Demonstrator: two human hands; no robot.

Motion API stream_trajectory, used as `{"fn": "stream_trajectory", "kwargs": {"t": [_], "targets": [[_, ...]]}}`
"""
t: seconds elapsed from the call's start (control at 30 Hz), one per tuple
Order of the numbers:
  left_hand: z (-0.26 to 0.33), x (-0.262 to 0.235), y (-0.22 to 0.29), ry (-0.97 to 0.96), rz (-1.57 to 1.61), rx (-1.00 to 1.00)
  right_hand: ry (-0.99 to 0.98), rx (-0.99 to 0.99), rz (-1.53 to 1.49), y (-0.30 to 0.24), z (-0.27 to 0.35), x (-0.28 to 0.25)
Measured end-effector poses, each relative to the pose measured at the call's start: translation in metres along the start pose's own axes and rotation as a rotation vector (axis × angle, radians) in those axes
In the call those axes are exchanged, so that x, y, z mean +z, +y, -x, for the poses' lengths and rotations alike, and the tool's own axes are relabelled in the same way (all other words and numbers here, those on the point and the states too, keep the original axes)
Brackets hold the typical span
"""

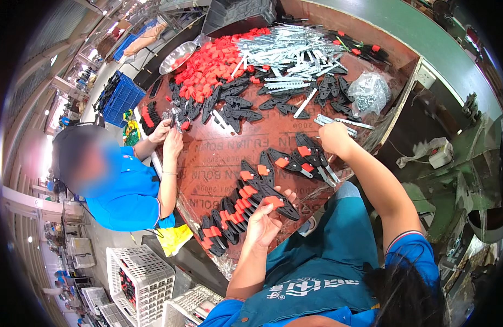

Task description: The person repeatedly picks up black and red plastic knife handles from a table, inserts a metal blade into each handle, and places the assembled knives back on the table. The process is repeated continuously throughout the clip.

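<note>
My left hand (264,222) is closed around a black plastic clamp body (287,208) with a red pad, just above the table's near edge. Beside it runs a row of similar black clamp bodies (238,210) with red pads, packed side by side. My right hand (336,138) reaches over the table with curled fingers, right against a few notched metal bars (354,123). Its fingertips are partly hidden, so what they pinch does not show. Between my hands lie more black clamp bodies (305,151), some with metal bars sticking out toward me.
Across the table (208,152) lie heaps of red pads (205,68), metal bars (295,46) and loose black parts (235,103). A plastic bag of small parts (370,94) sits by the right-hand wooden rim. At left, another person (126,180) handles parts. White crates (142,283) stand below.
</note>
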State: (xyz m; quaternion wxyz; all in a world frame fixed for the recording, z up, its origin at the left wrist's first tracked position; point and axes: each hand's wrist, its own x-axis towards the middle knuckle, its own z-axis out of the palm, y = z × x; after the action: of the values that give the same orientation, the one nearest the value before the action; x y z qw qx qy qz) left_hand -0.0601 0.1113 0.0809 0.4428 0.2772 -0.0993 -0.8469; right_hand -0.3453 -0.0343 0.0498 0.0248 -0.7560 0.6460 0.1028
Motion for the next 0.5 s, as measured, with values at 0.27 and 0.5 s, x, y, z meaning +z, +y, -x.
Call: {"fn": "stream_trajectory", "kwargs": {"t": [0.27, 0.5], "targets": [[0.004, -0.032, 0.011, -0.055, -0.005, 0.213, 0.371, 0.018, -1.597, -0.031, 0.130, -0.062], [-0.009, -0.018, -0.001, -0.074, 0.235, 0.347, -0.077, 0.279, -2.375, -0.078, 0.211, -0.035]]}}
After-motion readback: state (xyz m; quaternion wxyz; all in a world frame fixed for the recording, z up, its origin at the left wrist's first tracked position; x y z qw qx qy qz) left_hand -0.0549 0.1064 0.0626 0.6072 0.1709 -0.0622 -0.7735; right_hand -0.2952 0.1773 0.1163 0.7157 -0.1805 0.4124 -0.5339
